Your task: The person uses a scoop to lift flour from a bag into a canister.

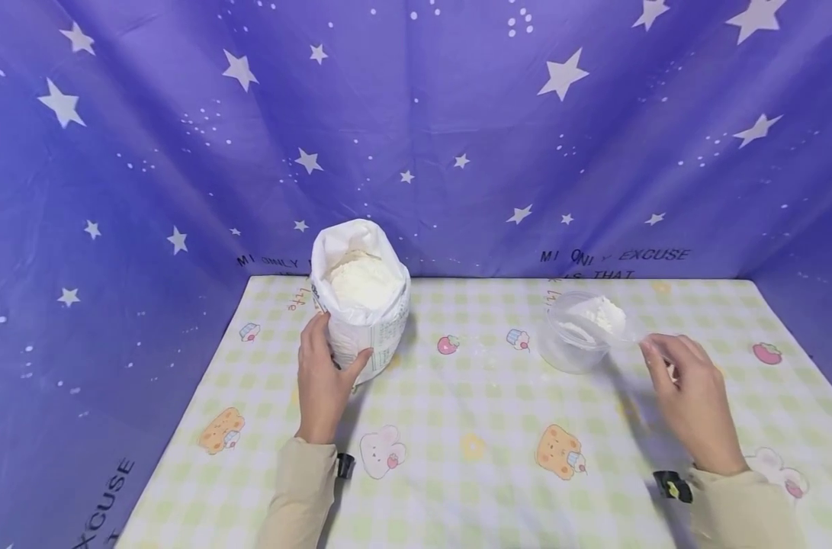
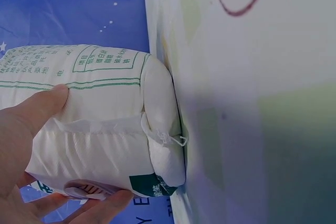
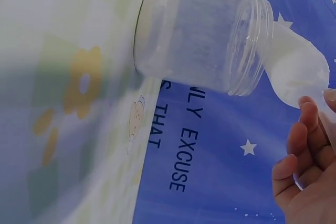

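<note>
Scoop (image 3: pixel 296 69), heaped with white powder (image 1: pixel 606 314), is being held at the mouth of the clear jar (image 1: pixel 572 360), its handle pinched by the nearer right-hand grip (image 1: pixel 693 396); its long axis is angled leftward and away from those fingertips, across the opening. Over on the left of the worktop (image 1: pixel 457 488), well apart, the white bag (image 1: pixel 377 347) is clasped by the left-hand grip (image 1: pixel 325 374).

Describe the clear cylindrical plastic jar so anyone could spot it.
On the green-checked white tablecloth, go right of the round printed white bag. Beneath a clear plastic scoop stands the jar: see-through unlike the bag, unheld unlike the scoop.
</note>
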Motion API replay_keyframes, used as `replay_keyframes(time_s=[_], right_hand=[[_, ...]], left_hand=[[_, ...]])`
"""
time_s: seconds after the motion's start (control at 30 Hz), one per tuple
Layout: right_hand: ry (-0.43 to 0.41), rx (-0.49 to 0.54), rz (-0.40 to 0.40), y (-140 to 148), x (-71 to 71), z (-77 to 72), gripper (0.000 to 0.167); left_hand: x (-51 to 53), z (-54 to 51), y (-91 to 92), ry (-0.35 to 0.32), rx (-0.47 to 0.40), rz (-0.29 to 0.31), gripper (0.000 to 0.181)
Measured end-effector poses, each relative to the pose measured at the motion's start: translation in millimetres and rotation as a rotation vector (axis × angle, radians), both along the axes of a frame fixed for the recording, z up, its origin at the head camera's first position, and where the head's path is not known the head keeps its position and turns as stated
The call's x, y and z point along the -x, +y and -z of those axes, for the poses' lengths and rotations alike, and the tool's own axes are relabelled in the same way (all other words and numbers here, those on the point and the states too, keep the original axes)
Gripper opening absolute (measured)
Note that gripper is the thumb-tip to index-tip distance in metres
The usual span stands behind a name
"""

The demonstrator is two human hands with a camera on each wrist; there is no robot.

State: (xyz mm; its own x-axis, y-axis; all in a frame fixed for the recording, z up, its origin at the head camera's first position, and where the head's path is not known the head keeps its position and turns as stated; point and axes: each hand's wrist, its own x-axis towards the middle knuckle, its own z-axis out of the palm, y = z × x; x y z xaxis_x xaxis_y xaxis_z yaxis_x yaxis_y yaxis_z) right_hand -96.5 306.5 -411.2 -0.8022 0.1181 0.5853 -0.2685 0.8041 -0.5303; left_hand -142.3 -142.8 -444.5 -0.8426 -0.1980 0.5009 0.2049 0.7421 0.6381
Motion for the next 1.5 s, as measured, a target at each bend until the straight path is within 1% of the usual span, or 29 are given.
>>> replay_keyframes(time_s=[0.17,0.23,0.43,0.67,0.83,0.97,1.13,1.3,1.4,1.5], right_hand=[[-0.049,-0.039,-0.006,8,-5.2,-4.0,0.016],[-0.068,-0.055,-0.011,10,-4.8,-5.7,0.017],[-0.102,-0.099,-0.035,7,4.0,-12.7,0.021],[-0.174,-0.182,-0.096,11,8.5,-26.4,0.027],[-0.212,-0.255,-0.122,15,12.8,-34.7,0.025],[-0.237,-0.3,-0.128,15,16.1,-40.0,0.023],[-0.277,-0.327,-0.13,14,19.0,-45.2,0.023],[-0.328,-0.323,-0.134,14,21.7,-48.8,0.026],[-0.341,-0.331,-0.142,13,23.7,-51.2,0.028],[-0.333,-0.357,-0.155,14,26.0,-54.0,0.027]], left_hand=[[0.0,2.3,5.5,-0.02,0.004,0.015,0.087],[-0.2,3.6,5.8,-0.019,0.008,0.01,0.087],[0.3,3.6,-0.3,-0.014,0.016,-0.017,0.086],[1.5,3.3,-2.8,-0.008,0.019,-0.012,0.084],[1.0,4.1,-2.5,-0.003,0.018,-0.015,0.085],[0.8,3.9,-2.9,-0.015,0.014,-0.016,0.085],[1.6,3.2,-3.3,-0.031,0.01,-0.019,0.085],[1.5,3.2,-3.0,-0.033,0.007,-0.018,0.084],[1.2,3.5,-3.3,-0.028,0.008,-0.016,0.084],[1.5,3.7,-3.9,-0.024,0.013,-0.017,0.085]])
